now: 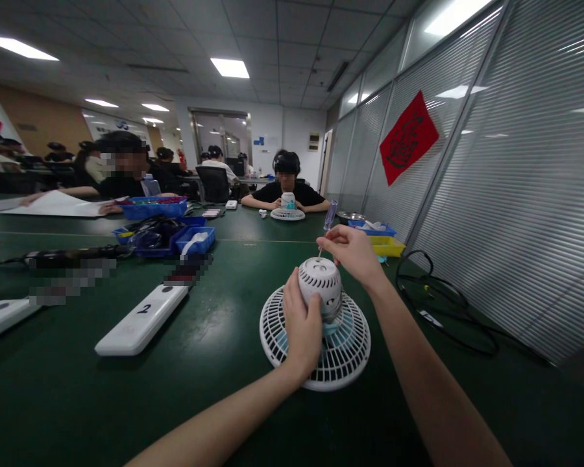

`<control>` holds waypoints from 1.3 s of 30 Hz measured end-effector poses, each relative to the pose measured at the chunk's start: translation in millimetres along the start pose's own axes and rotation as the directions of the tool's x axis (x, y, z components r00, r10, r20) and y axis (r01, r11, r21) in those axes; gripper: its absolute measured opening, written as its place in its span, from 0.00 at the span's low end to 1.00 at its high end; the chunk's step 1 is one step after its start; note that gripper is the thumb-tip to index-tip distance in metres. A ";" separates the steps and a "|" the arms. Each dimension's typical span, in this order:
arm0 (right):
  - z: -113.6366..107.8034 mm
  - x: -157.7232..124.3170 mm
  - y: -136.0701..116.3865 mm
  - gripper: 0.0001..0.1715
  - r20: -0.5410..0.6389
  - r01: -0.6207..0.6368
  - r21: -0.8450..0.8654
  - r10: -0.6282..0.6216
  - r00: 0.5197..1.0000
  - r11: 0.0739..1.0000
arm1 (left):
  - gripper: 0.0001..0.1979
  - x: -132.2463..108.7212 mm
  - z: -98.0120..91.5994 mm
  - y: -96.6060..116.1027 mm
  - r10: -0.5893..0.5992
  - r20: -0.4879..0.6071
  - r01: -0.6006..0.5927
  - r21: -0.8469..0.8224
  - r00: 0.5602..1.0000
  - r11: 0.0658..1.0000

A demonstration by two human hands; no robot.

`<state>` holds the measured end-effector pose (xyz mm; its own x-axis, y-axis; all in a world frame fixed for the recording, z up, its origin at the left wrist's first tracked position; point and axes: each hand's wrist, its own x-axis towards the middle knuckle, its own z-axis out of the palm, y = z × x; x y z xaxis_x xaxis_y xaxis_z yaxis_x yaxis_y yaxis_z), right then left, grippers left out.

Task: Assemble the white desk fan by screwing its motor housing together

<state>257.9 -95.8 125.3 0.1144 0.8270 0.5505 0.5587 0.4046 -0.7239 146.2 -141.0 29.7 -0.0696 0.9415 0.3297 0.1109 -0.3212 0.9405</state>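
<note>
A small white fan (316, 337) lies face down on the green table (78, 389), its round grille flat and its white motor housing (320, 280) pointing up. My left hand (302, 324) is wrapped round the housing's left side. My right hand (355, 254) pinches a screwdriver (328, 224) with a clear blue handle, its thin tip standing on the top of the housing.
A white power strip marked 2 (143, 319) lies to the left, with blue parts bins (175, 239) behind it. Yellow and blue trays (382, 239) and a black cable (442, 305) sit at right by the glass wall. A person across the table holds another fan (287, 209).
</note>
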 end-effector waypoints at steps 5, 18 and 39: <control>1.7 0.8 0.4 0.07 0.028 -0.043 0.045 0.041 0.999 0.998 | 0.28 -0.9 -0.2 0.4 0.000 -0.006 0.000 0.009 1.000 1.000; 1.4 0.7 2.6 0.11 0.008 -0.001 -0.053 0.001 1.000 0.999 | 0.29 0.3 1.5 -1.9 0.019 0.003 -0.019 -0.012 1.000 1.000; 2.4 1.9 2.9 0.07 0.001 -0.056 0.076 0.056 0.998 0.996 | 0.29 0.8 1.1 -2.2 0.017 -0.005 -0.017 -0.001 1.000 1.000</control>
<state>257.8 -92.1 123.3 0.1446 0.8485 0.5090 0.4879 0.3864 -0.7827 147.0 -139.4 27.8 -0.0728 0.9355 0.3458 0.1113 -0.3369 0.9349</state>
